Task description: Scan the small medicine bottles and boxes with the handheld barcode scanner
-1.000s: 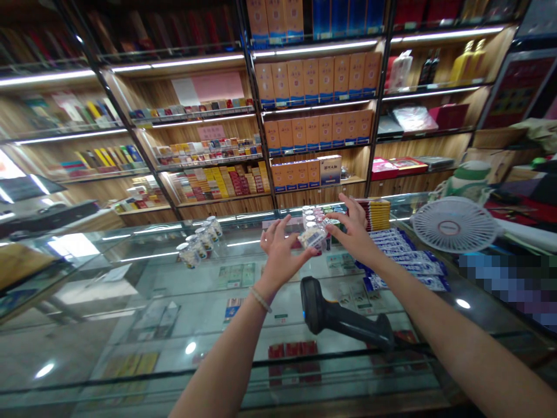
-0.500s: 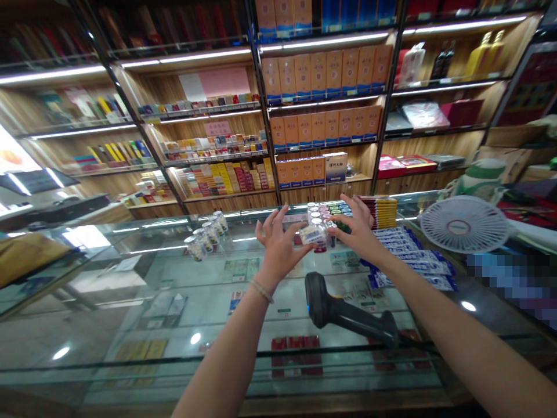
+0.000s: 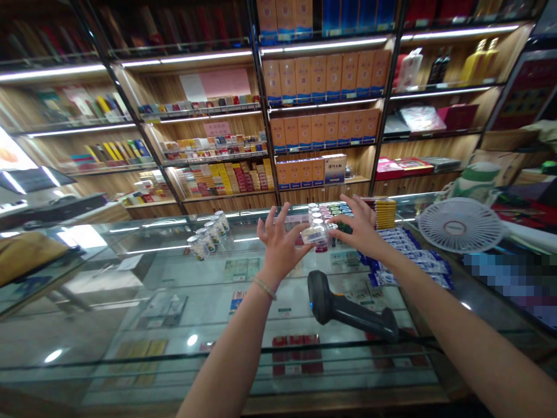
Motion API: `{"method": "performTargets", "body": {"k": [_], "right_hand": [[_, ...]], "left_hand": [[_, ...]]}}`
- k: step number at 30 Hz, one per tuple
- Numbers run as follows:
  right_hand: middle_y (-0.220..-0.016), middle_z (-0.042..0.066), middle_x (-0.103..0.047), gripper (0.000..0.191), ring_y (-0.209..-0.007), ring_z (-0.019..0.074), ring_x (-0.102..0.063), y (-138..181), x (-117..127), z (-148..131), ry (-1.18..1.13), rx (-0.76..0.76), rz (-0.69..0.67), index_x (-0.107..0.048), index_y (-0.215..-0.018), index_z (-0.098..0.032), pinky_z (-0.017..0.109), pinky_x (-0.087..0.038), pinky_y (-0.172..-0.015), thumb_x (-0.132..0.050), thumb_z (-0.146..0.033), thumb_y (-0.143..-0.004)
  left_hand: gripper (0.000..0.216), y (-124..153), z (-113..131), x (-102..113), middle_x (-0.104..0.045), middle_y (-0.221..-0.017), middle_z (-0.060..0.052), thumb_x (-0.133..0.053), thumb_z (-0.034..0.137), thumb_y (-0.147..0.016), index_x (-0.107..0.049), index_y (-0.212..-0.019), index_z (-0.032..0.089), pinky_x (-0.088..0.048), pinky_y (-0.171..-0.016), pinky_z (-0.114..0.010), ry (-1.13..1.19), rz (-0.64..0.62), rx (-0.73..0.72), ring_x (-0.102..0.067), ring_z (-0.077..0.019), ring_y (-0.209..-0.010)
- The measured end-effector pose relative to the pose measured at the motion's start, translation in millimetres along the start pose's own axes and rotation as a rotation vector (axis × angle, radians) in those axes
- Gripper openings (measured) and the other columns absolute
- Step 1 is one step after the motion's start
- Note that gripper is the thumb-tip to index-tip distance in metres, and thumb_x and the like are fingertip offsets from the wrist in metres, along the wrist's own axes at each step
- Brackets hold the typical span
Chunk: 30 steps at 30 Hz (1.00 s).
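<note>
A small clear bottle with a pale label and barcode (image 3: 314,235) is held over the glass counter, tilted on its side. My left hand (image 3: 278,241) pinches its left end between thumb and forefinger, the other fingers spread upward. At its right end, the thumb and forefinger of my right hand (image 3: 357,225) close on it; their exact contact is partly hidden. A black barcode scanner (image 3: 348,313) lies on the counter below my hands. Just behind them stand rows of small containers with coloured lids (image 3: 333,210).
Several white-capped bottles (image 3: 209,235) stand in a row at the left on the glass counter (image 3: 174,267). Blue-and-white packets (image 3: 413,258), yellow packs (image 3: 386,213) and a white fan (image 3: 461,225) are at the right. Shelves of orange boxes (image 3: 322,130) rise behind the counter.
My hands and the bottle have shifted very slightly, with the same grip. The view has moved a little; the scanner and the goods on the counter lie as before.
</note>
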State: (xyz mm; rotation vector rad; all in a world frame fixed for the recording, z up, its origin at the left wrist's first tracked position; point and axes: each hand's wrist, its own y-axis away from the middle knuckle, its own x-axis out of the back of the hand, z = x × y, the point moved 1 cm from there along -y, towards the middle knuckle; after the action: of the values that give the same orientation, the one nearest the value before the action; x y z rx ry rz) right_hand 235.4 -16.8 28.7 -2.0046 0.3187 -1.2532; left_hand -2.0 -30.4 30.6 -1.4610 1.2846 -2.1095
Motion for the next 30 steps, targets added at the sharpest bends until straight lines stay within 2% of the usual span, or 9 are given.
{"method": "performTargets", "body": {"k": [6,10,16,22,25,30], "right_hand": [[-0.162,0.004,-0.035,0.03,-0.149,0.0374,-0.02,-2,17,-9,0.14,0.077,-0.065,-0.075,-0.106,-0.033,0.064,-0.015,-0.116,-0.062,-0.055,-0.09],[-0.163,0.008,-0.032,0.039,-0.149,0.0368,-0.02,11,32,-30,0.201,0.087,-0.061,-0.068,-0.125,-0.031,0.063,-0.014,-0.117,-0.055,-0.052,-0.095],[-0.162,0.012,-0.035,0.055,-0.15,0.0356,-0.022,62,46,-73,0.231,0.105,-0.158,-0.054,-0.141,-0.029,0.063,-0.016,-0.118,-0.05,-0.057,-0.094],[-0.163,0.015,-0.031,0.079,-0.151,0.0393,-0.022,118,38,-94,0.258,0.084,-0.313,-0.046,-0.149,-0.025,0.065,-0.022,-0.116,-0.06,-0.068,-0.084],[-0.161,0.014,-0.036,0.072,-0.15,0.0381,-0.024,130,31,-98,0.282,0.018,-0.337,-0.051,-0.143,-0.022,0.063,-0.023,-0.117,-0.065,-0.059,-0.083],[-0.158,0.014,-0.04,0.039,-0.15,0.038,-0.026,133,22,-102,0.258,-0.022,-0.3,-0.068,-0.115,-0.022,0.062,-0.027,-0.115,-0.068,-0.045,-0.084]], "left_hand": [[0.041,2,-1,-1,-0.033,-0.163,0.002,-0.077,0.058,-0.075,-0.072,-0.113,0.042,0.002,-0.122,-0.058,0.037,0.009,-0.023,-0.017,-0.0348,-0.153],[0.041,2,-1,-2,-0.034,-0.162,0.002,-0.078,0.056,-0.075,-0.072,-0.113,0.042,0.002,-0.122,-0.058,0.073,0.01,-0.013,-0.019,-0.0353,-0.152],[0.039,3,0,-1,-0.038,-0.16,0.0,-0.077,0.055,-0.076,-0.072,-0.113,0.042,0.0,-0.122,-0.058,0.087,0.011,-0.013,-0.022,-0.035,-0.151],[0.039,3,-1,-4,-0.038,-0.16,0.0,-0.079,0.053,-0.075,-0.073,-0.111,0.04,-0.001,-0.122,-0.057,0.099,0.041,-0.036,-0.025,-0.0355,-0.149],[0.042,4,-3,-7,-0.041,-0.157,-0.001,-0.082,0.054,-0.072,-0.073,-0.11,0.039,-0.002,-0.122,-0.055,0.062,0.122,-0.088,-0.029,-0.0344,-0.147],[0.046,5,-4,-10,-0.043,-0.156,-0.004,-0.082,0.057,-0.07,-0.072,-0.112,0.039,-0.006,-0.12,-0.056,0.013,0.159,-0.11,-0.031,-0.0345,-0.144]]}}
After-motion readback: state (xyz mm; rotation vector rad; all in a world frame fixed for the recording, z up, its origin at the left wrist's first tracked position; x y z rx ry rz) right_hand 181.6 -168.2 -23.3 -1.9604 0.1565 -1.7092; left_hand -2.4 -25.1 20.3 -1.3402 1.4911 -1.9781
